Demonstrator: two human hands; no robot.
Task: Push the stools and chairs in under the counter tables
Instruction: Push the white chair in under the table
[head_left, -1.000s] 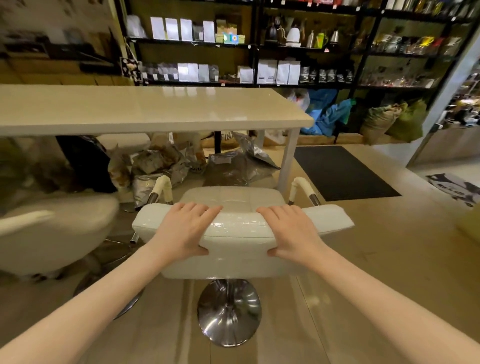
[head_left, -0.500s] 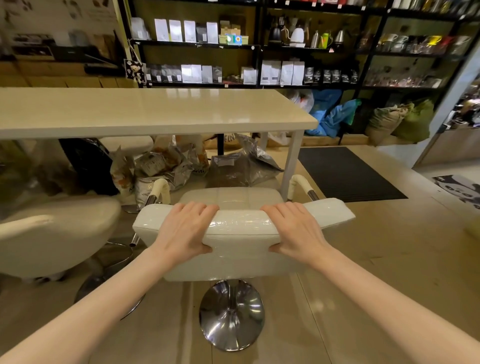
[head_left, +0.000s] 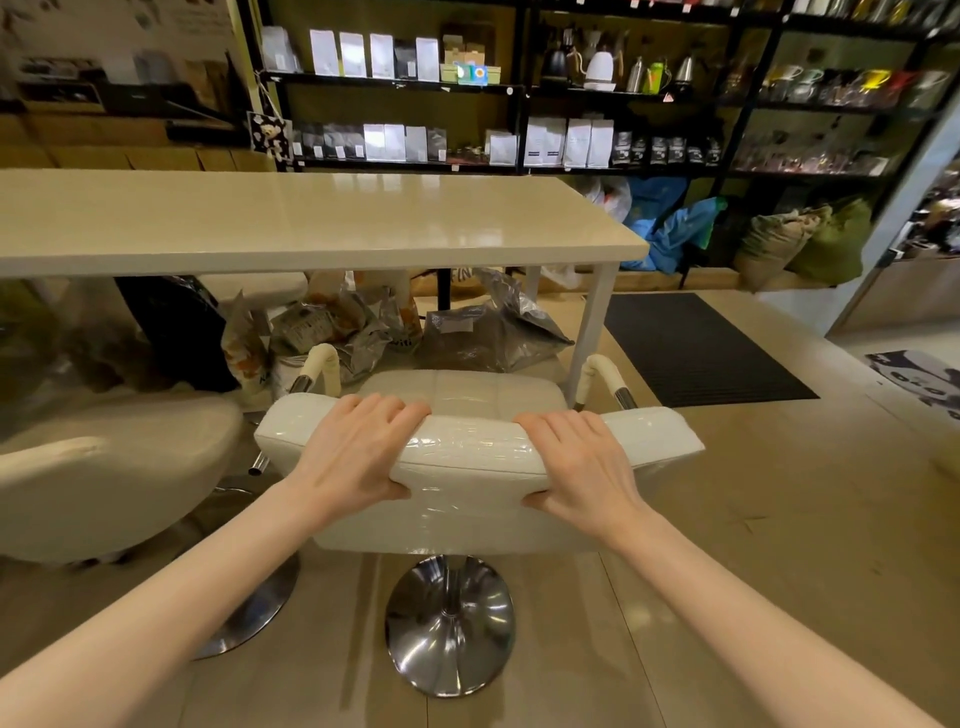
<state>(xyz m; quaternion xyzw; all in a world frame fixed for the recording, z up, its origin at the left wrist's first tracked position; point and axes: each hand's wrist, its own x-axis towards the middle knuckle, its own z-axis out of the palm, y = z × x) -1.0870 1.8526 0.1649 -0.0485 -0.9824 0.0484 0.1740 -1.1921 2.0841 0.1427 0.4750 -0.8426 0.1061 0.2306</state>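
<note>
A white padded bar chair (head_left: 472, 483) with a round chrome base (head_left: 449, 623) stands in front of the cream counter table (head_left: 311, 223), near the table's right leg (head_left: 592, 322). My left hand (head_left: 358, 452) and my right hand (head_left: 576, 462) both grip the top of its backrest, fingers over the front, thumbs behind. The front of its seat (head_left: 457, 387) reaches about the table's near edge. A second white chair (head_left: 104, 467) stands to the left, partly under the table.
Silver foil bags (head_left: 483, 338) and paper bags (head_left: 322, 327) lie on the floor under the table, just beyond the chair. A black mat (head_left: 696, 348) lies right of the table leg. Shelves (head_left: 519, 88) with packages and sacks (head_left: 800, 239) line the back wall.
The chair and both hands have shifted slightly forward toward the table; the grip on the backrest is the same.
</note>
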